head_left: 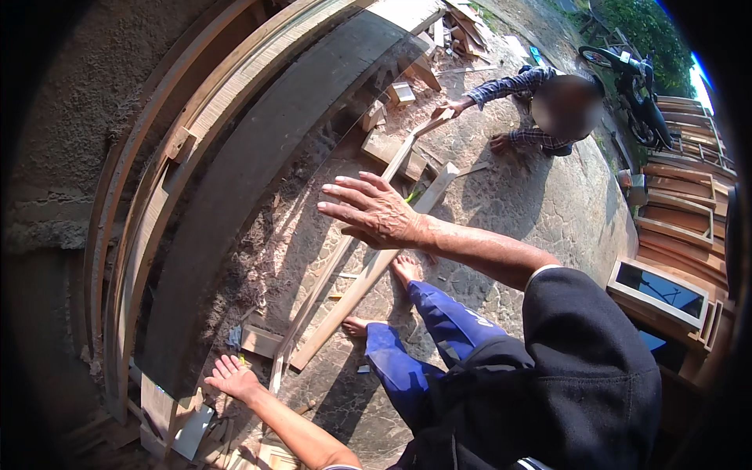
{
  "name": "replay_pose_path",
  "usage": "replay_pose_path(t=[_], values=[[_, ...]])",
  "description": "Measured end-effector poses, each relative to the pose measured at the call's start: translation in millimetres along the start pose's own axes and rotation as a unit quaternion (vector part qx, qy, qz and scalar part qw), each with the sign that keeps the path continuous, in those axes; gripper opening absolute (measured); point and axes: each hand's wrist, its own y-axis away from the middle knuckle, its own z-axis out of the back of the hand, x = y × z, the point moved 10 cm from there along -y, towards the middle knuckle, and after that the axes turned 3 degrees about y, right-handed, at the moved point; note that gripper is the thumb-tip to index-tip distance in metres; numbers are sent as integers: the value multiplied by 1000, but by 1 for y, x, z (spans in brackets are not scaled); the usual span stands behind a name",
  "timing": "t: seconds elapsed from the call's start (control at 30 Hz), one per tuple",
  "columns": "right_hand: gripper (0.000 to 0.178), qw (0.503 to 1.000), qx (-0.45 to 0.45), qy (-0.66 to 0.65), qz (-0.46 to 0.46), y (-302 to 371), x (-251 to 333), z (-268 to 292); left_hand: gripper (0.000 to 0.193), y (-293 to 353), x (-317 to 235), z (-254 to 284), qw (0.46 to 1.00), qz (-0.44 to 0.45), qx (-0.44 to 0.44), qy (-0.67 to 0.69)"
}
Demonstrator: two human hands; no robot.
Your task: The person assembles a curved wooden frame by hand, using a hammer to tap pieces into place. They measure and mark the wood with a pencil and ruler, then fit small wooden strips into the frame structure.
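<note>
Long thin wood strip (312, 304) runs low over ground (517, 211), from co-worker's hand (454, 107) on its far end to nr L hand (233, 379). Thicker wood beam (345, 307) just beside it. R hand (374, 211) is in front of both in view, fingers spread, released, nothing grasped. L hand's fingers also extended, nothing held. Lg dark panel (258, 149) alongside, twd wall (70, 125). Motorbike (644, 98) well apart, beyond co-worker.

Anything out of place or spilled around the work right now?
Yes, litter: offcuts lie jumbled at the top of the view, and sawdust-like debris is strewn left of the long beam. Bare feet amid such scraps also look odd.
</note>
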Motion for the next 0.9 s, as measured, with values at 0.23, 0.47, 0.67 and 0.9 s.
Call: replay_pose_path(t=[0.23, 0.47, 0.67, 0.9], values=[[63, 859, 447, -164, -186, 258, 43, -110, 49, 86, 11, 101, 887, -246, 33, -389], [51, 790, 424, -166, -411, 371, -63, -202, 88, 25, -3, 285, 891, -202, -210, -348], [72, 936, 317, -4, -152, 263, -150, -354, 117, -120, 70, 349, 872, -149, -143, -444], [72, 946, 299, 124, 31, 193, -179, -536, 115, -218, 147, 309, 844, -249, -96, -465]])
